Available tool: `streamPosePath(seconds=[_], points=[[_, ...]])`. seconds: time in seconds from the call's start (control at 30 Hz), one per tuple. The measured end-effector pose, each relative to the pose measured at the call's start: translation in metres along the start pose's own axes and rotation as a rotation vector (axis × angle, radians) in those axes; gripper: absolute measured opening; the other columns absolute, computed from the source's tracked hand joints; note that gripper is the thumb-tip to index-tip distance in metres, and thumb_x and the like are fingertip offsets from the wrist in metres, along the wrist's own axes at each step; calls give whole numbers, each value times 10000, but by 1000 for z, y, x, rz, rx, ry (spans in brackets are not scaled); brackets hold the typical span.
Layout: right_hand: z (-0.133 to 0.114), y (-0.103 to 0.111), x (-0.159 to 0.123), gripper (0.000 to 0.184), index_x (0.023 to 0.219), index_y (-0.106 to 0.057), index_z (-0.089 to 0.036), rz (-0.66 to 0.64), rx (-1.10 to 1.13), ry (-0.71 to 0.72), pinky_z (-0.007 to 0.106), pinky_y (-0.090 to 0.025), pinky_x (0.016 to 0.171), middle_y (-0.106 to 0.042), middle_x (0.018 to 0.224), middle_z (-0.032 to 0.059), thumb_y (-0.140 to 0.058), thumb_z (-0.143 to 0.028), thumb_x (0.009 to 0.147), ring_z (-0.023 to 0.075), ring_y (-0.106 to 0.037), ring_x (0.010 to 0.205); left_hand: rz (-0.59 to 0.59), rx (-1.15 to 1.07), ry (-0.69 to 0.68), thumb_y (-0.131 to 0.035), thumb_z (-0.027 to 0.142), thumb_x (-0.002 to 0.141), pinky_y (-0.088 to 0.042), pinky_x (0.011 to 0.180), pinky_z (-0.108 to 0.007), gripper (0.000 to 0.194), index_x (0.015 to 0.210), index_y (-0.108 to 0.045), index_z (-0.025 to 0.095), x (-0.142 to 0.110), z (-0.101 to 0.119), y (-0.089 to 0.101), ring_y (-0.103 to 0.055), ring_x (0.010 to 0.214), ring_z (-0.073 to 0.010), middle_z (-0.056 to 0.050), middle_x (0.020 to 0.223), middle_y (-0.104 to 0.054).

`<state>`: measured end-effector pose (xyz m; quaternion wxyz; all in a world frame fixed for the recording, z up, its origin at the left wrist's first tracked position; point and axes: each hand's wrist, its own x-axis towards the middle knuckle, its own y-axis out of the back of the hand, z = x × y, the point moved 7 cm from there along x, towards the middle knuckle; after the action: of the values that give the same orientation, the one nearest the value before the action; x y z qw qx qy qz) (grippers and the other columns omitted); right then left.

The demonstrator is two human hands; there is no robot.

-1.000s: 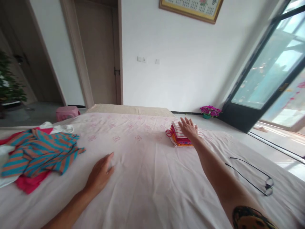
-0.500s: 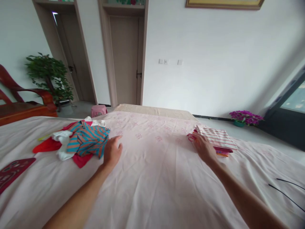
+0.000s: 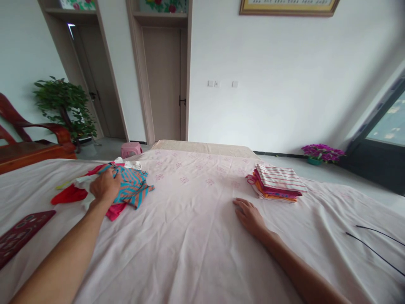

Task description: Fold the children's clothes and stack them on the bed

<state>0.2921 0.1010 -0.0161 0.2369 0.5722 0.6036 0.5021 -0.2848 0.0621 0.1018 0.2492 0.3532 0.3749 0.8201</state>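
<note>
The blue-and-orange striped garment [image 3: 134, 185] lies crumpled on top of a loose heap at the left of the pale pink sheet [image 3: 196, 236], and it is gripped near its left end by the left hand [image 3: 106, 185]. The fingers of that hand are curled in and appear to be closed on the cloth; how firmly it is pinched cannot be told, since the fingertips are partly hidden. Under and around the garment, a red cloth [image 3: 69, 195], a white cloth [image 3: 82, 183] and a crimson cloth [image 3: 116, 211] are bunched closely, so a shallow pinch on the striped layer alone would be preferred, and the garment would best be raised gently before being drawn sideways, so that nothing beneath is dragged along. The right hand [image 3: 249, 216] is held low at the sheet, empty, its fingers loosely stretched out and kept near one another. It is placed just beside the folded stack [image 3: 278, 181], which is topped by a cloth with red stripes. That stack would best be left unbrushed, as its layers could be shifted easily.
</note>
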Motion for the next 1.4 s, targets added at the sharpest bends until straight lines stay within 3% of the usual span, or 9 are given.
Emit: streamPosePath(seconds=[0.13, 0.3, 0.43, 0.6, 0.73, 0.87, 1.03, 1.17, 1.4], points=[[5, 3, 3, 382, 1162, -690, -229, 32, 144, -12, 438, -390, 1072, -634, 1286, 82, -524, -295, 824, 265, -559, 1201, -33, -556, -187, -518, 478, 877, -524, 834, -392, 429, 1160, -599, 165, -55, 98, 8, -658, 965, -276, -103, 1007, -690], [3, 18, -3, 410, 1157, -670, -205, 120, 636, -213, 455, -437, 1020, -676, 1204, 109, -543, -446, 850, 282, -603, 1147, -726, -917, -603, -497, 475, 904, -543, 835, -334, 475, 1306, -558, 229, -157, 198, -17, -676, 969, -212, -78, 1206, -658], [-18, 20, -12, 502, 1304, -574, -254, 47, 936, -330, 448, -507, 909, -622, 1301, 105, -541, -514, 875, 281, -614, 1132, -683, -748, -616, -520, 381, 867, -512, 933, -365, 357, 1136, -664, 194, -162, 176, -53, -665, 1026, -222, -98, 1199, -674], [-69, 35, -13, 569, 1333, -565, -278, 15, 465, 75, 472, -403, 1041, -560, 1365, 76, -660, -286, 772, 288, -502, 1241, -668, -525, -483, -554, 454, 826, -492, 959, -392, 508, 1225, -604, 145, -144, 126, -100, -633, 1115, -275, -149, 1246, -648], [-111, 43, -22, 486, 1273, -614, -297, 62, 49, 199, 441, -411, 974, -575, 1305, 84, -655, -275, 789, 292, -505, 1154, -691, -393, -647, -660, 469, 751, -471, 928, -378, 578, 1254, -594, 192, -170, 129, -97, -613, 1120, -296, -134, 1219, -657], [-139, 26, -31, 319, 1099, -684, -299, -110, -96, 310, 377, -416, 860, -645, 1096, 59, -688, -352, 784, 261, -545, 1008, -577, -257, -645, -574, 350, 803, -459, 810, -354, 238, 992, -657, 231, -177, 137, -91, -640, 864, -236, -49, 887, -684], [-114, 27, -17, 206, 957, -697, -263, -108, -29, 218, 291, -411, 750, -663, 976, 37, -524, -198, 864, 197, -598, 886, -470, -794, -168, -565, 367, 781, -489, 694, -305, 172, 839, -557, 205, -117, 117, -88, -579, 689, -158, 36, 675, -551], [-76, 72, 9, 208, 990, -691, -247, 167, 345, 80, 295, -437, 762, -671, 958, 31, -531, -235, 857, 192, -598, 855, -390, -1391, 188, -629, 280, 693, -518, 626, -278, 210, 731, -438, 203, -71, 96, -75, -560, 615, -116, 71, 614, -493], [-6, 83, 63, 350, 1020, -637, -177, 371, 1000, -309, 281, -476, 594, -598, 744, 1, -580, -252, 683, 138, -537, 606, -475, -1567, 218, -691, 138, 609, -534, 639, -212, 234, 799, -560, 179, -64, 97, -76, -571, 637, -74, 58, 692, -561]])
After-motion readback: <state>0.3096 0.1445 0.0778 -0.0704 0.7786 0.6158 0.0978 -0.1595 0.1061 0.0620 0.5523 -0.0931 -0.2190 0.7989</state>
